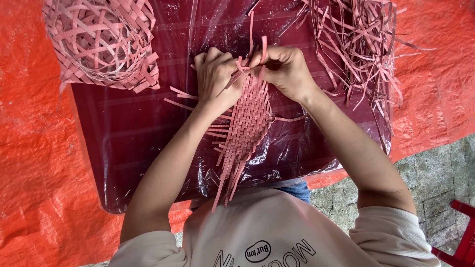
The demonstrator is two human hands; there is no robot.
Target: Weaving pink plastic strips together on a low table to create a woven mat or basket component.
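Note:
A flat woven mat of pink strips [247, 121] lies on a dark red table [128, 143] covered in clear plastic film. Loose strip ends stick out from its near and left edges. My left hand [215, 79] presses down on the mat's far left edge, its fingers curled over the strips. At the mat's far end, my right hand [286, 69] pinches a single upright pink strip [263, 45] between thumb and fingers. The two hands almost touch.
A half-made round basket of pink strips [101, 42] sits at the table's far left corner. A heap of loose pink strips [358, 44] lies at the far right. An orange tarp [34, 148] surrounds the table. A red chair's edge [462, 237] stands on stone floor [435, 168].

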